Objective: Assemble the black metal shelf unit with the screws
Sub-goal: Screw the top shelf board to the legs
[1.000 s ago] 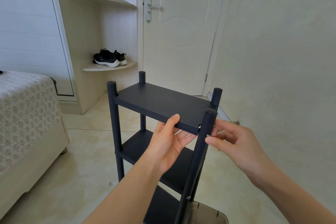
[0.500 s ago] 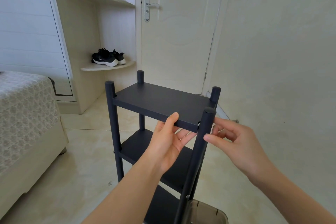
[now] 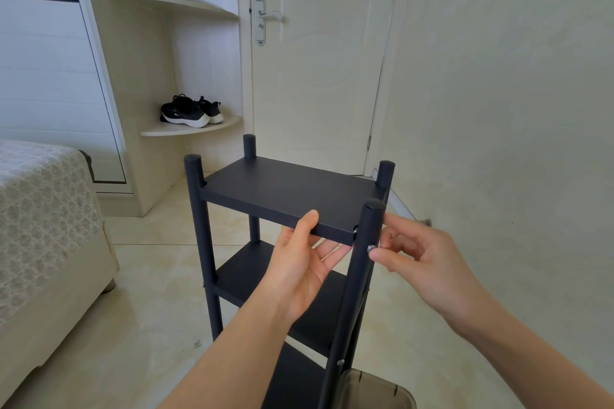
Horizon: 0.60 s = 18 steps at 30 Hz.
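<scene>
well, the black metal shelf unit (image 3: 242, 272) stands upright on the tiled floor (image 3: 133, 309), between the bed (image 3: 40, 209) and the wall, with its top shelf (image 3: 292, 191) sitting among the four posts. your left hand (image 3: 299, 262) grips the front edge of that shelf, thumb on top and fingers underneath, propping it level. your right hand (image 3: 422, 262) pinches a small silver screw (image 3: 370, 248) between thumb and forefinger, right against the outer side of the near right post (image 3: 362, 276), just below the shelf's corner; its other fingers curl loosely. i can't tell whether the screw has caught its thread yet.

expect thin painted steel: stiff, fairly light, and smooth enough to slide under your palm. the frame looks tall and narrow, so it will likely rock if you push sideways on the post. hold the shelf by its edge close to the corner you're fastening, so the holes line up. the screw is tiny and slick; pinch its head firmly, since a dropped one would probably bounce away across the tile.
</scene>
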Available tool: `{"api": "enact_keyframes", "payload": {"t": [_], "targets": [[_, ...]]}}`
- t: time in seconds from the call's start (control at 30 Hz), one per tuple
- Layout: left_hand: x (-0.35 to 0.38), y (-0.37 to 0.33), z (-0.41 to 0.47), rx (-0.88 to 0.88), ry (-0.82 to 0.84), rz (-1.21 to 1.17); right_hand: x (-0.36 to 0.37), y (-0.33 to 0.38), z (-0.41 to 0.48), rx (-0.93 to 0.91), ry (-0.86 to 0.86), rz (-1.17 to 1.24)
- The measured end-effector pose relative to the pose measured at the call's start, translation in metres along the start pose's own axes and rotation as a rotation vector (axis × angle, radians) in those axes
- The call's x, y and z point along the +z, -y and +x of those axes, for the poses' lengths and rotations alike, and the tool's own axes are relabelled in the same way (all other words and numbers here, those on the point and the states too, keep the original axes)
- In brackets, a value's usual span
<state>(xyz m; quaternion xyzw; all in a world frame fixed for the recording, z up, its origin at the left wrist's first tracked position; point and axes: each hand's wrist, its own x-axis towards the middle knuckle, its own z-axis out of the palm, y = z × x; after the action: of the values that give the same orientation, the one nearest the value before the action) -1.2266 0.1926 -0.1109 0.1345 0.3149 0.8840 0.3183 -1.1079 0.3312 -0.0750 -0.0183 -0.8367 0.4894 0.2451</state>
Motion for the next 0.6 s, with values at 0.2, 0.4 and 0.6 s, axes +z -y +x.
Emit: {"api": "enact_keyframes", "payload": {"t": [0.2, 0.4, 0.6], "targets": [[-0.0006, 0.0014, 0.0012, 0.010, -0.031, 0.006, 0.0004, -0.0032, 0.0016, 0.030, 0.002, 0.014], [-0.0056, 0.0059, 0.0005, 0.015, -0.048, 0.052, -0.0007, -0.0036, 0.0002, 0.081, 0.022, 0.083], [-0.0081, 0.0066, 0.0005, 0.026, -0.028, 0.081, 0.0013, -0.0012, -0.0020, 0.076, 0.054, 0.153]]}}
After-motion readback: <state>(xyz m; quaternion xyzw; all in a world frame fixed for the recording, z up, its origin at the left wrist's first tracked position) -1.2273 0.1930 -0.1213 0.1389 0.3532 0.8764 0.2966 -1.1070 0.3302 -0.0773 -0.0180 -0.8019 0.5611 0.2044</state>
